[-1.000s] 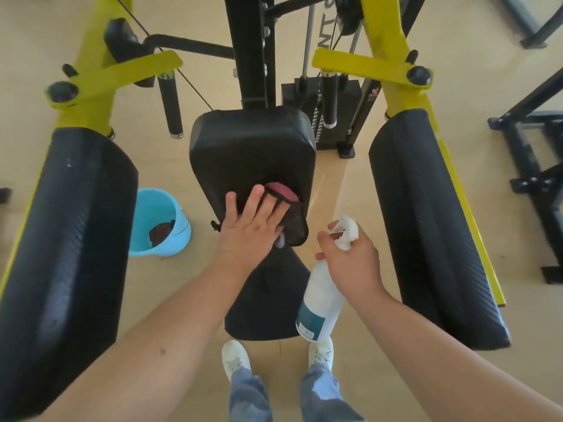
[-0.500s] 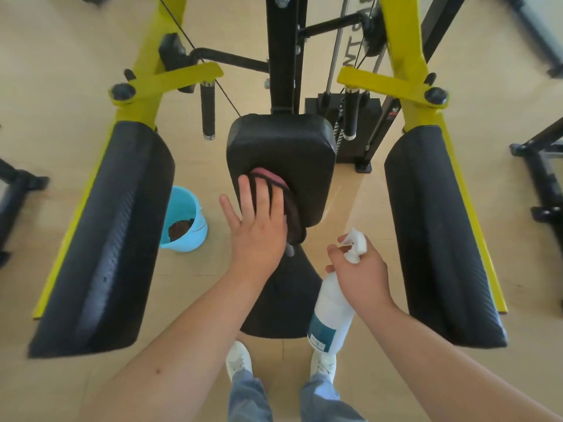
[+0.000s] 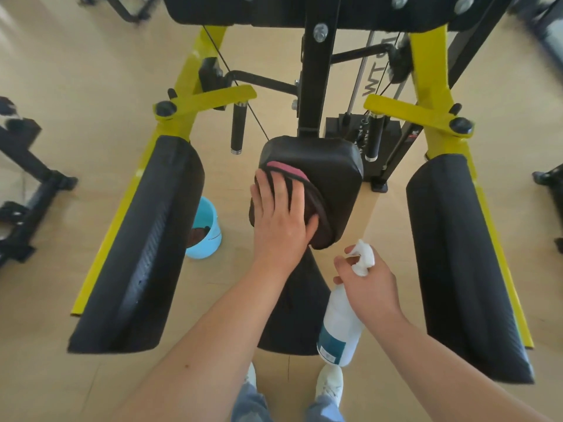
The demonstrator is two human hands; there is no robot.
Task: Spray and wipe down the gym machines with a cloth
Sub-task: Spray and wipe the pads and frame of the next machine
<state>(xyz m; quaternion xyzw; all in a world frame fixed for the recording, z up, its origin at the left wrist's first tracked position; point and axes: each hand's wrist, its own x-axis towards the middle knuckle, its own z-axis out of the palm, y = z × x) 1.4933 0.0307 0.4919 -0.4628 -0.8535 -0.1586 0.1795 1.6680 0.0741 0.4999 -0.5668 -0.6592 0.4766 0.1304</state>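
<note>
Fingers [image 3: 277,193] of the left hand [image 3: 280,220] lie straight and close together, pressed flat on a dark cloth [image 3: 320,220] with a pink edge. The cloth sits against the upper left of the centre pad [image 3: 338,178], a rounded rectangle of smooth black upholstery with a dull sheen, and bulges out from under the palm on the right. Fingers [image 3: 345,261] of the right hand [image 3: 370,287] curl round the neck of a bottle [image 3: 339,327] of translucent white plastic with a teal label. Its white trigger head pokes up above the knuckles. The bottle hangs tilted just in front of the narrow black seat [image 3: 289,318], apart from the centre pad. 2 long side pads [image 3: 143,248], black and finely ribbed, flank the seat on yellow-painted metal arms [image 3: 189,86]. A black post [image 3: 313,80] rises behind the centre pad. A round pale-blue plastic bucket [image 3: 210,239] stands on the pale wood floor [image 3: 76,86] beside the left side pad, with something dark brown inside. 2 white shoes [image 3: 330,382] show near the bottom edge.
</note>
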